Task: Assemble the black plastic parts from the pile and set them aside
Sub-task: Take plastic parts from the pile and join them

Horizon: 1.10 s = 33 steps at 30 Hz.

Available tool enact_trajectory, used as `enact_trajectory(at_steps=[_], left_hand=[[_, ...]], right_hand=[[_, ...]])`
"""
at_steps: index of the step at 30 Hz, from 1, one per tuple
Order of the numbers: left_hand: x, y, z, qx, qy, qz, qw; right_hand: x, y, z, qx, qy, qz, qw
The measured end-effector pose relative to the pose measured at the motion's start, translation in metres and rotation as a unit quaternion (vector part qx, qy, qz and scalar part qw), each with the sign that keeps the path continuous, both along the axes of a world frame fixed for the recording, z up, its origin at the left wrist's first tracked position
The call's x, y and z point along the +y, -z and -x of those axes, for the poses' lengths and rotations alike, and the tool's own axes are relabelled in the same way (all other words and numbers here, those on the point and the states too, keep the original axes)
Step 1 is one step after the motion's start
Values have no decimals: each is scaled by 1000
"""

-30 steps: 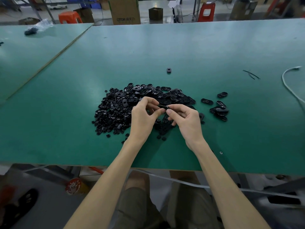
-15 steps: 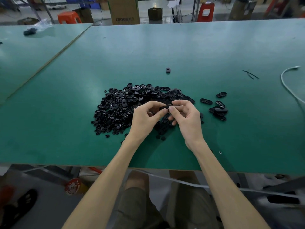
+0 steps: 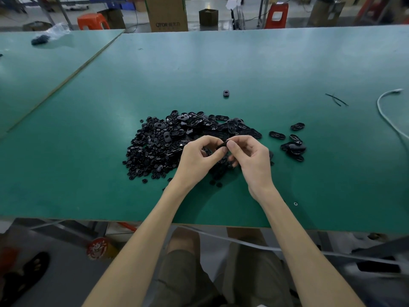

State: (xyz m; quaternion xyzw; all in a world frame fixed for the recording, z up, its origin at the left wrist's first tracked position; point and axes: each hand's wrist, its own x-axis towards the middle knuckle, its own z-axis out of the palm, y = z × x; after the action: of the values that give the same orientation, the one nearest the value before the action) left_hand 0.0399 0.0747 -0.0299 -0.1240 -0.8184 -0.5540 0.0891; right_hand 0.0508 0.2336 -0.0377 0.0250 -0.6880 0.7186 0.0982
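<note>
A pile of small black plastic parts (image 3: 168, 142) lies on the green table (image 3: 265, 69), small round pieces at its left and oval shells at its back. Over the pile's right front, my left hand (image 3: 197, 159) and my right hand (image 3: 252, 158) pinch one black plastic part (image 3: 222, 144) between their fingertips. Most of that part is hidden by the fingers. A small group of oval black pieces (image 3: 293, 144) lies apart on the table to the right of the pile.
One stray black piece (image 3: 226, 93) lies beyond the pile. A white cable (image 3: 385, 111) curls at the right edge, with thin black strips (image 3: 336, 99) near it. A small washer (image 3: 295, 203) sits near the front edge. Boxes and stools stand behind the table.
Both hands have closed in on each other over the pile, holding the same part; their fingertips now meet more tightly. The pile and the set-aside pieces are unchanged.
</note>
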Motion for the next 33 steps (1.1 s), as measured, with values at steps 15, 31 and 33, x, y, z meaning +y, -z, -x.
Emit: enact_trajectory(at_steps=[15, 31, 33], left_hand=[[-2, 0, 1, -16, 17, -16, 1000], [-1, 0, 1, -28, 20, -43, 998], [-2, 1, 1, -25, 26, -55, 998]], right_hand=[[0, 2, 2, -14, 4, 16, 1000], [-1, 4, 2, -18, 1, 31, 999], [0, 3, 1, -17, 1, 34, 999]])
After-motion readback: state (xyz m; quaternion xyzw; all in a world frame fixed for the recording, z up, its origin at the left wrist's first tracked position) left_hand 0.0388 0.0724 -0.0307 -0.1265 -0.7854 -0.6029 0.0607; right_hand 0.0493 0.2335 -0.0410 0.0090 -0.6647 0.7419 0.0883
